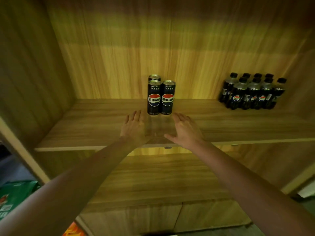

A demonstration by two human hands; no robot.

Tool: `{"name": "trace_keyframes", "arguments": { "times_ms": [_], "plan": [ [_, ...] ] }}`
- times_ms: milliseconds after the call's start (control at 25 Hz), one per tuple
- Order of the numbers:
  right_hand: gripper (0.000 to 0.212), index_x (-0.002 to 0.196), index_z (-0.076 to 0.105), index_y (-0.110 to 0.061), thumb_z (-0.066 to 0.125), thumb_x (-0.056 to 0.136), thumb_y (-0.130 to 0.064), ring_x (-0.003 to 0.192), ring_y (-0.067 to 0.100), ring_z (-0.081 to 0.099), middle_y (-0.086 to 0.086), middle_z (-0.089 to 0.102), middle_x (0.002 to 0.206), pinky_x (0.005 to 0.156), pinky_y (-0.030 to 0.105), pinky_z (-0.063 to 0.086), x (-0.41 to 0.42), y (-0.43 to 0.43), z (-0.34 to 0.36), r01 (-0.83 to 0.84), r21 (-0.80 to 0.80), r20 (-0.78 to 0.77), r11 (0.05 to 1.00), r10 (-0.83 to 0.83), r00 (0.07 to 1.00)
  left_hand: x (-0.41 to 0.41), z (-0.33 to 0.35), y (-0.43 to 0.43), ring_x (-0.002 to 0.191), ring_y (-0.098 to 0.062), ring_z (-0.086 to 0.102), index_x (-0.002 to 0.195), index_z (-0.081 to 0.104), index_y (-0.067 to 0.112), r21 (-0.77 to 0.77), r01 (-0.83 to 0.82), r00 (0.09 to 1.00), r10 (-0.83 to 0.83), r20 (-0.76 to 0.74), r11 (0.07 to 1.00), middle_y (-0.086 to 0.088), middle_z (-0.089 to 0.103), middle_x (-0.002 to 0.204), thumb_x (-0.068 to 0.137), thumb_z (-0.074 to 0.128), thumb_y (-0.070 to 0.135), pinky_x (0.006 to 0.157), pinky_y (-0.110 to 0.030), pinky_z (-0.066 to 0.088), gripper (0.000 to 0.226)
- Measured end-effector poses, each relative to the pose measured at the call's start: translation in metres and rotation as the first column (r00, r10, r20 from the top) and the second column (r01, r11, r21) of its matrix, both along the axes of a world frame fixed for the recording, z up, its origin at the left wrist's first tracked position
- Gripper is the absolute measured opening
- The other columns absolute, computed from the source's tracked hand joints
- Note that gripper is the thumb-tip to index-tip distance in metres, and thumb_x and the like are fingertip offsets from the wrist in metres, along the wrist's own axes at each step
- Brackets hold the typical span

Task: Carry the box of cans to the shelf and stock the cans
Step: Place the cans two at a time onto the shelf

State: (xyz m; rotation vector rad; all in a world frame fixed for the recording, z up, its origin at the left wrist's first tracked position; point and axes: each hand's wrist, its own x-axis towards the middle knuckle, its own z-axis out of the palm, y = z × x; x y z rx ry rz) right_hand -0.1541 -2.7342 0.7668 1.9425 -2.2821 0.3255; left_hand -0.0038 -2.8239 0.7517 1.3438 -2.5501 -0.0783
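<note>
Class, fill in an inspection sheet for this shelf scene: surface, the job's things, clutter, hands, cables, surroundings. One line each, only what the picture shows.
Surface: wooden shelf board, lit from above, mostly bare.
Job's things: three tall dark blue drink cans upright mid-shelf, two in front touching side by side, one behind the left one; no carrying box identifiable.
Clutter: group of small dark plastic bottles with black caps at the shelf's right rear.
Hands: left hand and right hand open, empty, just in front of the cans, not touching them.
Cables: nothing seen.
Surroundings: wooden back panel; lower shelf level; green printed packaging at lower left.
</note>
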Motion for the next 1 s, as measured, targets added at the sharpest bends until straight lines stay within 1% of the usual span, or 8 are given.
{"name": "trace_keyframes", "arguments": {
  "times_ms": [120, 280, 480, 600, 680, 760, 880, 1000],
  "plan": [
    [0.083, 0.14, 0.023, -0.005, 0.052, 0.081, -0.056, 0.134, 0.026, 0.033, 0.014, 0.035, 0.146, 0.113, 0.038, 0.023, 0.015, 0.022, -0.003, -0.052, 0.0, -0.071, 0.999, 0.052, 0.996, 0.022, -0.001, 0.034, 0.145, -0.026, 0.01, 0.146, 0.011, 0.008, -0.025, 0.026, 1.0, -0.026, 0.006, 0.999, -0.011, 0.015, 0.156, 0.078, 0.051, 0.062, 0.118, -0.041, 0.006, 0.095],
    [0.081, 0.141, 0.021, -0.005, 0.044, 0.084, -0.057, 0.138, 0.024, 0.027, 0.013, 0.03, 0.149, 0.114, 0.036, 0.018, 0.021, 0.059, -0.025, -0.107, 0.025, -0.11, 0.994, 0.109, 0.988, 0.045, -0.022, 0.079, 0.146, -0.024, 0.009, 0.147, 0.01, 0.01, -0.048, -0.02, 0.997, 0.023, 0.074, 0.999, -0.009, 0.013, 0.157, 0.082, 0.044, 0.062, 0.118, -0.04, 0.005, 0.09],
    [0.078, 0.139, 0.026, -0.002, 0.047, 0.084, -0.053, 0.137, 0.028, 0.028, 0.017, 0.031, 0.148, 0.114, 0.039, 0.017, 0.027, 0.099, -0.071, -0.14, 0.032, -0.085, 0.99, 0.142, 0.986, 0.063, -0.066, 0.122, 0.143, -0.027, 0.02, 0.145, 0.021, 0.007, -0.1, -0.008, 1.0, 0.007, -0.009, 0.995, -0.014, 0.026, 0.153, 0.083, 0.047, 0.057, 0.117, -0.041, 0.01, 0.084],
    [0.079, 0.14, 0.024, -0.003, 0.044, 0.084, -0.055, 0.139, 0.027, 0.026, 0.016, 0.029, 0.149, 0.115, 0.041, 0.014, 0.03, 0.113, -0.114, -0.143, 0.065, -0.086, 0.988, 0.148, 0.985, 0.069, -0.106, 0.136, 0.143, -0.026, 0.021, 0.144, 0.023, 0.008, -0.095, 0.005, 1.0, -0.006, -0.01, 0.995, -0.013, 0.027, 0.153, 0.082, 0.044, 0.058, 0.117, -0.041, 0.01, 0.083],
    [0.08, 0.141, 0.023, -0.004, 0.042, 0.084, -0.057, 0.139, 0.027, 0.024, 0.015, 0.027, 0.15, 0.115, 0.04, 0.012, 0.032, 0.118, -0.156, -0.14, 0.097, -0.066, 0.985, 0.147, 0.987, 0.071, -0.146, 0.141, 0.143, -0.027, 0.021, 0.144, 0.023, 0.008, -0.066, 0.024, 1.0, -0.023, 0.017, 0.998, -0.014, 0.026, 0.153, 0.083, 0.046, 0.057, 0.117, -0.041, 0.011, 0.082],
    [0.081, 0.141, 0.022, -0.003, 0.042, 0.084, -0.057, 0.139, 0.027, 0.024, 0.016, 0.026, 0.15, 0.115, 0.04, 0.012, 0.034, 0.12, -0.205, -0.137, 0.117, -0.046, 0.984, 0.143, 0.989, 0.073, -0.194, 0.143, 0.141, -0.03, 0.026, 0.143, 0.025, 0.006, -0.075, 0.041, 0.998, -0.038, 0.041, 0.996, -0.016, 0.03, 0.151, 0.081, 0.044, 0.057, 0.116, -0.043, 0.014, 0.082],
    [0.08, 0.14, 0.023, -0.002, 0.043, 0.085, -0.056, 0.138, 0.028, 0.026, 0.017, 0.027, 0.15, 0.115, 0.039, 0.013, 0.038, 0.123, -0.302, -0.151, 0.136, -0.043, 0.979, 0.158, 0.986, 0.079, -0.29, 0.146, 0.14, -0.031, 0.029, 0.142, 0.027, 0.006, -0.055, 0.06, 0.995, -0.055, 0.081, 0.997, -0.017, 0.034, 0.149, 0.08, 0.044, 0.057, 0.115, -0.045, 0.017, 0.082],
    [0.081, 0.141, 0.02, -0.002, 0.042, 0.085, -0.057, 0.139, 0.029, 0.024, 0.017, 0.025, 0.151, 0.115, 0.039, 0.012, 0.04, 0.125, -0.408, -0.165, 0.18, -0.042, 0.97, 0.176, 0.984, 0.086, -0.394, 0.146, 0.141, -0.031, 0.027, 0.143, 0.026, 0.005, 0.0, 0.081, 0.993, -0.08, 0.085, 0.997, -0.017, 0.032, 0.15, 0.082, 0.051, 0.053, 0.116, -0.044, 0.014, 0.081]
  ]
}}
